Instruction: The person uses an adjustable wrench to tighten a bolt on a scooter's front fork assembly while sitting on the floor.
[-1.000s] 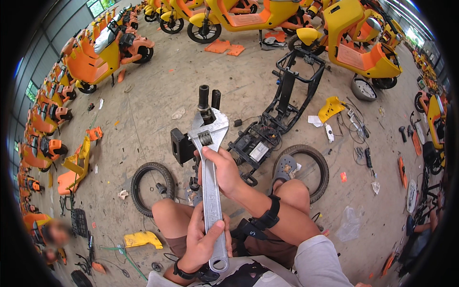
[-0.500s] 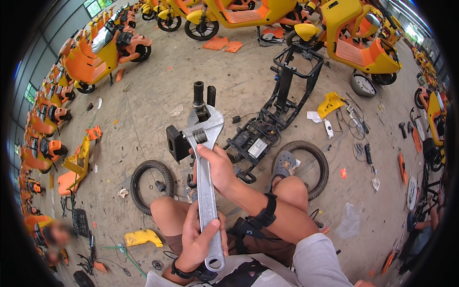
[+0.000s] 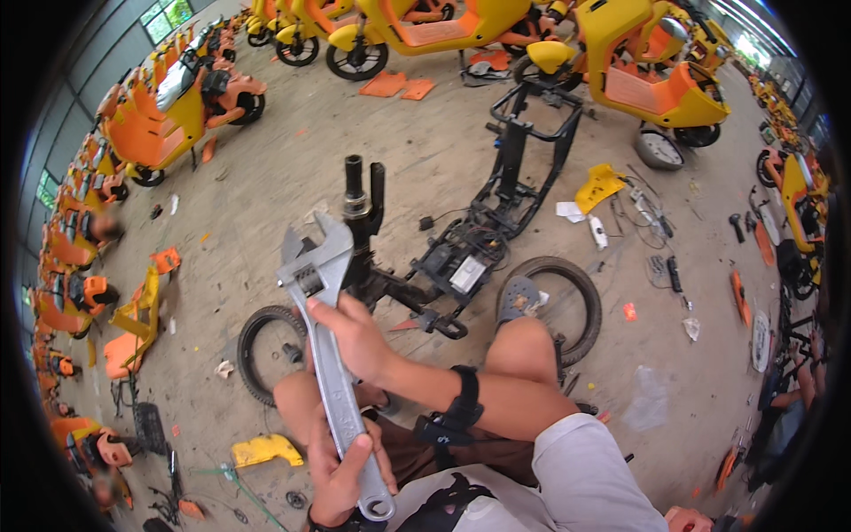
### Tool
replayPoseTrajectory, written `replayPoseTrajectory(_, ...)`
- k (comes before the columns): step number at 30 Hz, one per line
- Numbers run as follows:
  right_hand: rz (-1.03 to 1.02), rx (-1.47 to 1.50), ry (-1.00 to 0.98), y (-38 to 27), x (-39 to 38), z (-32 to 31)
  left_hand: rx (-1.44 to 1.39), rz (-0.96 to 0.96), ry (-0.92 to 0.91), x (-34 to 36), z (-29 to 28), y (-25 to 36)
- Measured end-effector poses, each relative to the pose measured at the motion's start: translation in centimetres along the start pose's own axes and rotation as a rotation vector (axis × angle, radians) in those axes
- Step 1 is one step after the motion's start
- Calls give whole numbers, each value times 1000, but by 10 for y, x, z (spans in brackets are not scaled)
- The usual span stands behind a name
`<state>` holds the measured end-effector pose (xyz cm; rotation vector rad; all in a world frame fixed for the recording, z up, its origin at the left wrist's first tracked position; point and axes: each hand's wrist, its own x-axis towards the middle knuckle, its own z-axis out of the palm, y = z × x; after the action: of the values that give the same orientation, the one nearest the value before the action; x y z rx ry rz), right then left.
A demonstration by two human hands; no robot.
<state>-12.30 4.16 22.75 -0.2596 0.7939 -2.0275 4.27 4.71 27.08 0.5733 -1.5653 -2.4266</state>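
Observation:
Both my hands hold a large silver adjustable wrench (image 3: 330, 386) upright in front of me. My right hand (image 3: 355, 335) grips its shaft just below the head, and my left hand (image 3: 341, 470) is closed around the lower end of the handle. The wrench's open jaws sit just left of the black steering tube (image 3: 355, 199) of a stripped scooter frame (image 3: 496, 213) lying on the concrete floor. I cannot tell if the jaws touch the tube. A black strap circles my right wrist, and my bare knees are under the wrench.
Two loose tyres (image 3: 262, 355) (image 3: 572, 297) lie either side of my legs. Yellow scooters (image 3: 638, 71) line the back, orange ones (image 3: 160, 124) the left. Yellow panels (image 3: 264, 449), cables and small tools (image 3: 656, 257) are scattered to the right; another person (image 3: 798, 390) is at the right edge.
The wrench head has swung left, from over the steering tube to beside it. Both hands keep their grip on the wrench.

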Motion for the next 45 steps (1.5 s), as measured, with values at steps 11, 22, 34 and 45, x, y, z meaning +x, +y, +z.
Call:
replayPoseTrajectory(11, -195, -92, 22, -9, 0, -43, 583, 78, 127, 18, 26, -29)
replayPoseTrajectory(22, -322, -72, 76, -34, -14, -56, 528, 107, 102, 52, -3, -99)
replayPoseTrajectory(34, -407, -54, 130, -36, -16, -57, 625, 105, 79, 61, 6, -94)
replayPoseTrajectory(45, -448, -137, 177, -37, -18, -57, 773, 16, 90, 60, 9, -83)
